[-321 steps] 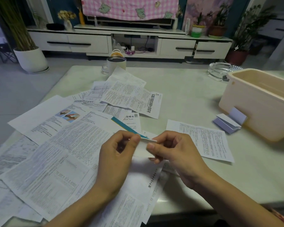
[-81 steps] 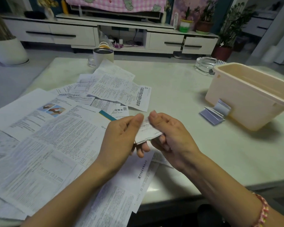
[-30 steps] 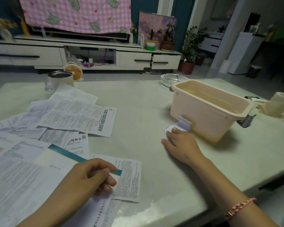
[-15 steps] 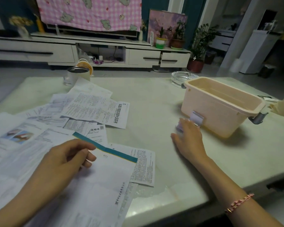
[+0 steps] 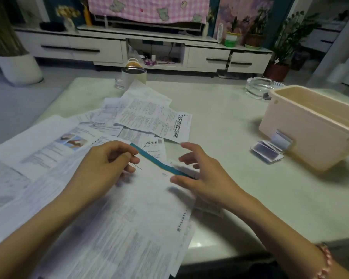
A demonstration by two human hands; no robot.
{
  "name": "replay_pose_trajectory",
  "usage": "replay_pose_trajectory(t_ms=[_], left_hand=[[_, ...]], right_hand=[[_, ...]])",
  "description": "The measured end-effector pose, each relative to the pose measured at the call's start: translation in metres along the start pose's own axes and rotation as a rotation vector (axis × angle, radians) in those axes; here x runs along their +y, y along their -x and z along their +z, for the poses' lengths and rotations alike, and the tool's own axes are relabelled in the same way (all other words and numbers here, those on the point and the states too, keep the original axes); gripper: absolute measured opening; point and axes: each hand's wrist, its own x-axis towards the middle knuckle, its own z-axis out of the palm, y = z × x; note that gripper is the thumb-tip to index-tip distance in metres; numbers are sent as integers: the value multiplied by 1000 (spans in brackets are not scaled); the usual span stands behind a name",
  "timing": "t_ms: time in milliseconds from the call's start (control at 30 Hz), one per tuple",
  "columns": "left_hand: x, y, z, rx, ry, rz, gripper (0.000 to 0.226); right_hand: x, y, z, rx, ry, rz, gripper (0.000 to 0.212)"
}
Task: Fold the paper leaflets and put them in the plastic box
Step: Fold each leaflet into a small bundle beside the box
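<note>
Plenty of bare counter [image 5: 219, 121] lies between the plastic box [image 5: 314, 133] and the teal-edged leaflet [image 5: 149, 178], white and printed, near the front edge. My left hand [image 5: 107, 166] pinches its top; my right hand [image 5: 201, 176] spreads loose at its corner.

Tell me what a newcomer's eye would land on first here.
The two hands at centre: the left hand pinches one end of a teal-edged leaflet, and the right hand is open at the other end. Around them, loose leaflets cover the left half of the table. At the right stands the pink box, with folded leaflets beside its near wall.
</note>
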Motion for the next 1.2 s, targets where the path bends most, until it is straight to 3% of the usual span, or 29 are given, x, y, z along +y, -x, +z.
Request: replay_pose_trajectory(t_ms=[200, 367, 467, 600, 667, 800, 900, 967, 1067, 1133, 1200], left_hand=[[-2, -3, 0, -18, 21, -26, 23], [-2, -3, 2, -34, 4, -27, 22], [-2, -4, -1, -12, -8, -20, 23], [-1, -6, -5, 32, 16, 4, 26], [-1, -7, -6, 58, 30, 22, 27], [-5, -10, -8, 81, 26, 66, 29], [-13, -10, -4, 78, -82, 113, 30], [-18, -9, 3, 46, -191, 132, 28], [-28, -6, 15, -14, -276, 113, 28], [-33, -5, 22, -40, -324, 125, 21], [-34, -3, 26, -49, -369, 150, 16]], right_hand=[[-4, 4, 21, -104, 325, -78, 107], [-5, -2, 22, -68, 290, -22, 111], [-3, -5, 21, 10, 157, 26, 94], [-1, -7, 11, 76, -101, 92, 40], [2, -9, 2, 78, -207, 106, 22], [18, -16, -19, 159, -181, 144, 15], [30, -20, -26, 275, 136, 155, 24], [26, -17, -22, 326, 293, 60, 26], [3, -3, -6, 141, 66, 29, 18], [-11, 5, 4, -95, -25, 135, 25], [-15, 8, 8, -210, -57, 217, 35]])
